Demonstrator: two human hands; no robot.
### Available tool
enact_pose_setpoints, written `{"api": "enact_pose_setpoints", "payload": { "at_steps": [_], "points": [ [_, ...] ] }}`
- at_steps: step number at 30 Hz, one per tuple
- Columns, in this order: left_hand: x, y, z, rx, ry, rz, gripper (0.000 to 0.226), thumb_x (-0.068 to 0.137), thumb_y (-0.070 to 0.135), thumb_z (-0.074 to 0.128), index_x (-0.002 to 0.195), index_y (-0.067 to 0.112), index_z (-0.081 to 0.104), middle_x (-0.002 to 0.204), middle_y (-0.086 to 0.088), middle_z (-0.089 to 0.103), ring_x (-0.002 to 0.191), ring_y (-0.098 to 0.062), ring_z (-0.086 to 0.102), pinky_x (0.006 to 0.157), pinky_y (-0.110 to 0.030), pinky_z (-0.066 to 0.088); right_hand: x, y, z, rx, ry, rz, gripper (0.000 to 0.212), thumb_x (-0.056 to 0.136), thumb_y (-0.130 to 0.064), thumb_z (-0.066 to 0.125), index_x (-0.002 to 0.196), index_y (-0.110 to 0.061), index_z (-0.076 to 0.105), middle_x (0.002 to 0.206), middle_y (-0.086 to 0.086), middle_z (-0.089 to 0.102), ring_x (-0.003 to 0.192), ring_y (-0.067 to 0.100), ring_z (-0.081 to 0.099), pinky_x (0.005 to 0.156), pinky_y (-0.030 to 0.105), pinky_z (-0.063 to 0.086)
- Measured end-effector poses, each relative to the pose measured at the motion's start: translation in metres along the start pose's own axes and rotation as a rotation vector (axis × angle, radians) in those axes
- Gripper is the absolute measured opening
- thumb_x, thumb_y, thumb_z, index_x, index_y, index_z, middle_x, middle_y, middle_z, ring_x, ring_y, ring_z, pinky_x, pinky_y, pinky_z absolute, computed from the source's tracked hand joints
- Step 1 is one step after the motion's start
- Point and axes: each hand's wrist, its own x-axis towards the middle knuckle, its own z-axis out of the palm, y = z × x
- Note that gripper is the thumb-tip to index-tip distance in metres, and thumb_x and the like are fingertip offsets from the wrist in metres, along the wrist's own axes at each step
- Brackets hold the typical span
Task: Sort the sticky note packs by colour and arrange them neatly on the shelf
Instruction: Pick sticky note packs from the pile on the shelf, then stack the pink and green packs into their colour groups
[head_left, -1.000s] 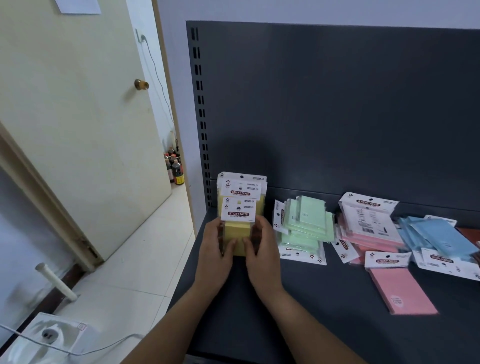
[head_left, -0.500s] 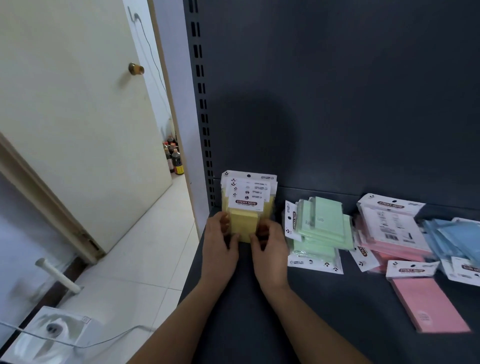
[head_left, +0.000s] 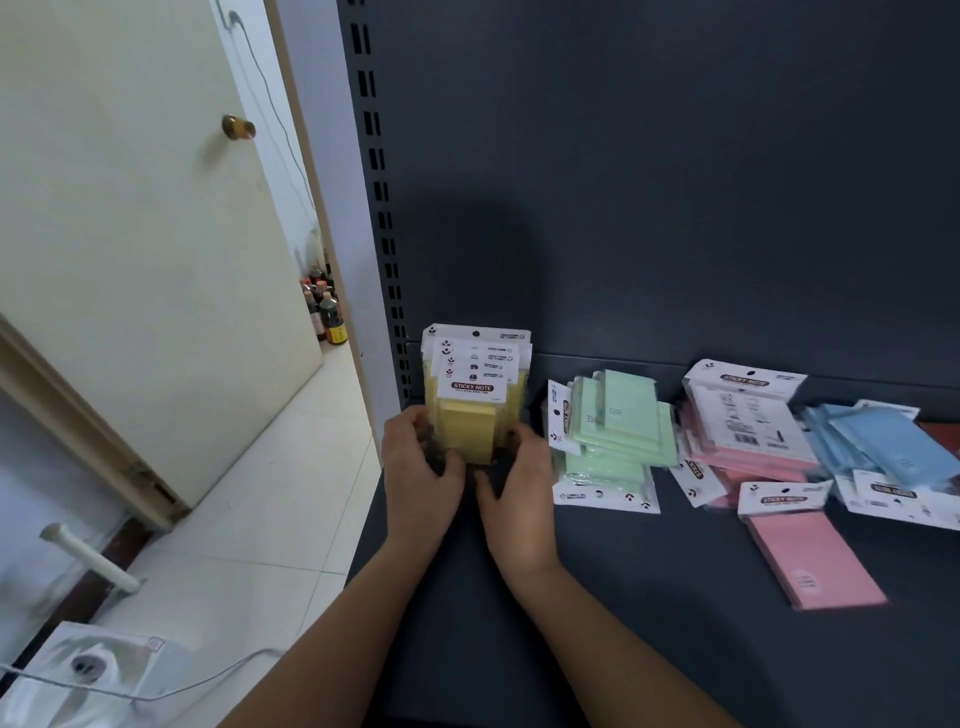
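Observation:
A stack of yellow sticky note packs (head_left: 475, 400) stands upright at the back left corner of the dark shelf (head_left: 623, 597). My left hand (head_left: 418, 475) grips its left side and my right hand (head_left: 517, 480) grips its right side, fingers curled round the lower edges. To the right lie a loose pile of green packs (head_left: 613, 436), then a pile of pink packs (head_left: 743, 431) with one pink pack (head_left: 810, 551) lying apart in front, and a pile of blue packs (head_left: 893, 457) at the far right.
The shelf's dark back panel (head_left: 675, 208) rises behind the piles, with a slotted upright (head_left: 382, 208) at its left. Left of the shelf are a cream door (head_left: 130, 234), a tiled floor, several bottles (head_left: 324, 312) and a white appliance (head_left: 88, 670).
Both hands have pushed the yellow stack back toward the rear left corner of the shelf. The front pack now sits flush with the others. The other piles have not moved.

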Motion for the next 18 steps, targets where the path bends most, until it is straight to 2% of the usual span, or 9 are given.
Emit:
{"api": "enact_pose_setpoints", "payload": {
  "at_steps": [1,3,5,8,11,13,15,17,18],
  "points": [
    [-0.002,0.001,-0.001,-0.001,0.026,-0.01,0.049,0.077,-0.001,0.062,0.118,0.015,0.043,0.112,0.001,0.047,0.105,-0.016,0.049,0.089,-0.031,0.046,-0.006,-0.002,-0.004,-0.029,-0.031,-0.004,0.061,0.085,-0.009,0.062,0.138,-0.01,0.032,0.131,0.003,0.039,0.124,0.012,0.039,0.105,0.015,0.028],
    [-0.007,0.007,-0.003,0.019,0.089,-0.004,0.048,0.077,-0.002,0.064,0.118,0.012,0.045,0.11,0.003,0.045,0.105,-0.015,0.046,0.09,-0.027,0.041,-0.016,-0.005,-0.013,-0.076,-0.098,-0.034,0.067,0.086,-0.012,0.06,0.142,-0.01,0.024,0.138,0.002,0.03,0.131,0.012,0.03,0.109,0.015,0.023],
    [-0.015,0.015,-0.001,0.03,0.126,0.057,0.046,0.076,-0.001,0.065,0.114,0.016,0.046,0.107,0.003,0.047,0.101,-0.013,0.046,0.086,-0.023,0.04,-0.022,-0.007,-0.024,-0.098,-0.169,-0.072,0.063,0.087,-0.013,0.059,0.142,-0.011,0.026,0.14,0.002,0.029,0.132,0.012,0.031,0.11,0.017,0.025],
    [-0.028,0.036,0.009,-0.041,0.057,0.154,0.039,0.073,0.006,0.058,0.107,0.023,0.048,0.095,0.002,0.053,0.088,-0.01,0.05,0.077,-0.014,0.04,-0.021,-0.007,-0.05,-0.104,-0.163,-0.149,0.043,0.086,-0.008,0.058,0.127,-0.014,0.048,0.124,-0.001,0.048,0.114,0.012,0.049,0.097,0.016,0.037],
    [-0.036,0.064,0.029,-0.051,-0.117,0.227,0.026,0.075,0.016,0.054,0.099,0.027,0.054,0.088,0.006,0.057,0.081,-0.005,0.054,0.073,-0.017,0.043,-0.016,-0.004,-0.089,-0.015,0.04,-0.169,0.026,0.084,-0.003,0.058,0.107,-0.014,0.06,0.1,-0.008,0.057,0.09,0.008,0.056,0.079,0.012,0.042],
    [-0.04,0.081,0.045,-0.006,-0.231,0.283,0.027,0.078,0.021,0.054,0.105,0.018,0.058,0.095,0.005,0.057,0.089,-0.01,0.054,0.08,-0.026,0.045,-0.011,0.004,-0.113,0.027,0.172,-0.137,0.025,0.083,0.001,0.057,0.102,-0.014,0.061,0.098,-0.008,0.058,0.092,0.009,0.056,0.079,0.012,0.041],
    [-0.044,0.094,0.061,0.104,-0.283,0.332,0.047,0.077,0.036,0.043,0.113,0.011,0.058,0.108,0.0,0.059,0.101,-0.018,0.053,0.089,-0.035,0.043,-0.006,0.015,-0.132,0.049,0.236,-0.082,0.03,0.082,0.003,0.055,0.105,-0.015,0.06,0.104,-0.005,0.058,0.099,0.014,0.055,0.082,0.018,0.039],
    [-0.045,0.104,0.075,0.226,-0.322,0.329,0.065,0.074,0.046,0.032,0.125,0.01,0.053,0.123,-0.003,0.056,0.116,-0.021,0.047,0.1,-0.038,0.036,-0.002,0.026,-0.144,0.077,0.188,0.007,0.037,0.083,0.001,0.055,0.117,-0.014,0.057,0.113,-0.001,0.057,0.107,0.015,0.052,0.083,0.015,0.034],
    [-0.044,0.108,0.081,0.295,-0.349,0.301,0.065,0.077,0.046,0.033,0.13,0.011,0.048,0.13,-0.003,0.052,0.123,-0.021,0.043,0.104,-0.037,0.031,0.0,0.03,-0.147,0.108,0.132,0.054,0.041,0.084,0.0,0.055,0.123,-0.013,0.053,0.116,0.002,0.057,0.107,0.016,0.051,0.081,0.012,0.033]
  ]
}}
